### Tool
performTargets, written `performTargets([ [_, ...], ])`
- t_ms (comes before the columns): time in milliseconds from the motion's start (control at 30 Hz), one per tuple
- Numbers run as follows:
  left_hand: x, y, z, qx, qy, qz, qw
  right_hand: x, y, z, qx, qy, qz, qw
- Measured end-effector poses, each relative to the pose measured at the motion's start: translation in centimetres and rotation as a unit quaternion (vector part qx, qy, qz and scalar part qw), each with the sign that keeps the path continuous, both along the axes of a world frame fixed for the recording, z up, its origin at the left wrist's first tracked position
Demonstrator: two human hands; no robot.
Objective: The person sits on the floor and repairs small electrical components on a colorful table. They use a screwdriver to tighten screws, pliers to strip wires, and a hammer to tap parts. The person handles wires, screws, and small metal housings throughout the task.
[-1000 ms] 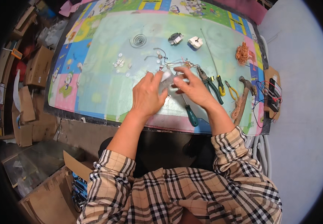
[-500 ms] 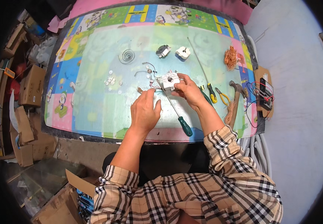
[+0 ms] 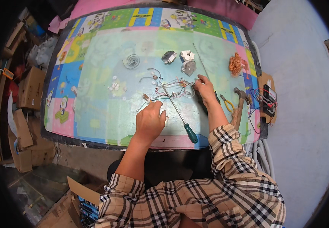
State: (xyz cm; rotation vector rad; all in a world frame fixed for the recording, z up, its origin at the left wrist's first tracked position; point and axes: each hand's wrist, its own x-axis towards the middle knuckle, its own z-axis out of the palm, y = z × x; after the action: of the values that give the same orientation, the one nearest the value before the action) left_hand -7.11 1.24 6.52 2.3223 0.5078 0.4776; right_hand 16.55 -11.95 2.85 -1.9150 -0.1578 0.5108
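On the table, my left hand rests with fingers loosely curled and the thumb apart, just below a tangle of thin wires. A small copper-coloured part lies by its fingertips. My right hand is at the right end of the wires, thumb and forefinger apart, nothing seen between them. Between the hands a green-handled screwdriver lies with its shaft across the wires. Beyond are a grey-faced part, a white part and a black-and-white part.
A coiled spring and small white pieces lie left. To the right are a copper wire bundle, yellow-handled pliers, a hammer and a black meter with leads. A long thin shaft runs behind my right hand.
The white part that my right hand held is out of it; a grey-faced part now lies beside the far white one. My right hand is empty beside the wires; the left moved slightly nearer me.
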Motion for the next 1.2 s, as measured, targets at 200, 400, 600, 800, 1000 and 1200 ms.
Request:
performTargets([
  [200,-1.9,1.8,-0.9,0.004,0.101,-0.003,0.995,0.1,-0.4,-0.7,0.011,0.033,-0.005,0.999],
  [400,-3.9,7.0,-0.1,0.012,0.018,0.25,0.968,-2.3,0.1,0.8,-0.092,-0.034,0.16,0.982],
  [600,-5.2,7.5,1.5,-0.05,0.033,0.282,0.958,-2.6,-1.4,0.4,-0.409,-0.259,0.171,0.858],
  [800,-3.8,6.7,2.4,-0.093,0.027,0.269,0.958,-1.9,1.3,-0.8,-0.239,-0.414,0.147,0.866],
  [1000,-3.5,6.2,2.8,-0.124,0.051,0.251,0.959,-1.0,1.6,-2.2,-0.213,-0.416,0.18,0.866],
  [1200,-3.1,5.8,2.9,-0.11,0.056,0.242,0.962,1.0,1.0,3.4,-0.001,-0.109,0.053,0.993],
])
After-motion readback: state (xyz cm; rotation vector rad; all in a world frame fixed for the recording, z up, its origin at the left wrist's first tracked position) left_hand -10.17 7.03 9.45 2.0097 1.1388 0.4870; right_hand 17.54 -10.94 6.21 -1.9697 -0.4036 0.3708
